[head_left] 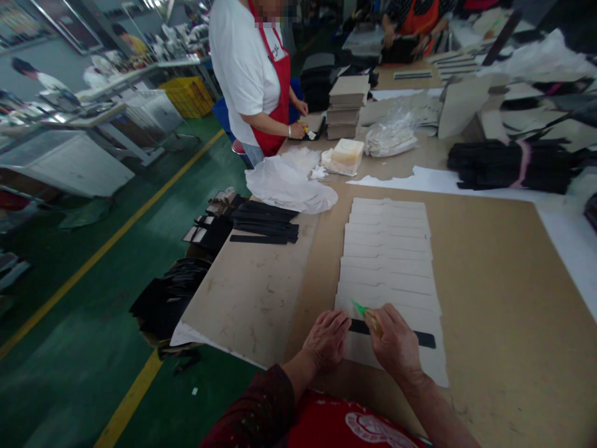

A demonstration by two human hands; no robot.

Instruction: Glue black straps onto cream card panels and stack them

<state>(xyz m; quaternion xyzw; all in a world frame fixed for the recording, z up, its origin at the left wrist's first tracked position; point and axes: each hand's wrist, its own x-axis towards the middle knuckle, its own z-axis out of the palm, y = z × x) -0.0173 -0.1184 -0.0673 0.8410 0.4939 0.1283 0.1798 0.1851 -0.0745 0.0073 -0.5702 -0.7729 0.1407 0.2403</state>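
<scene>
A black strip (425,340) lies across the nearest of several overlapping pale grey boards (387,289), which form a column running away from me. My left hand (326,339) rests at the strip's left end, its bent fingers close together and pressed down there. Wrapped in the fingers of my right hand (394,342) is a yellowish tool with a green tip (359,307); its exact kind does not show. That tip sits just above the strip, pointing left. The middle of the strip is partly hidden by my right hand.
Black strips (265,221) are piled at the table's left, beside a crumpled plastic bag (289,183). Beyond are a whitish block (345,155), stacked boards (347,106) and a bundle of black pieces (508,163). A co-worker in a red apron (278,99) stands across the table.
</scene>
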